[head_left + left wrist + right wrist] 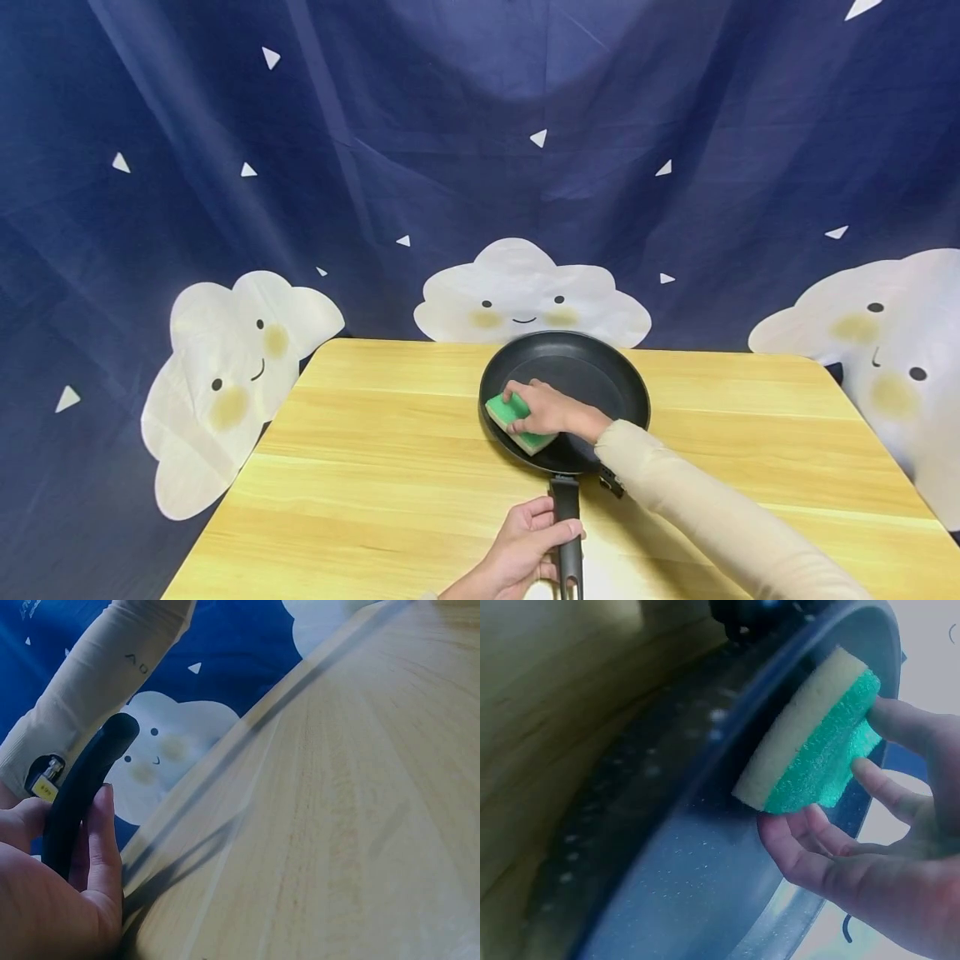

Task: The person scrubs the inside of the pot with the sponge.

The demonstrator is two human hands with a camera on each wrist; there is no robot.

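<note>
A black frying pan (592, 375) is over the wooden table, its inside facing up and its handle pointing toward the person. My left hand (525, 546) grips the pan's handle (567, 508), with the thumb across its top; in the left wrist view the handle's end (112, 742) sticks out past the fingers. Inside the pan, my right hand (551, 408) holds a sponge (510, 408) with a green top and a pale underside. In the right wrist view the sponge (810, 742) lies against the pan's inner side, with fingers and thumb around its edges.
The light wooden table (360, 467) extends to both sides of the pan. Behind it hangs a dark blue curtain (450, 167) with white clouds and triangles. The right arm's beige sleeve (705, 508) crosses over the table right of the handle.
</note>
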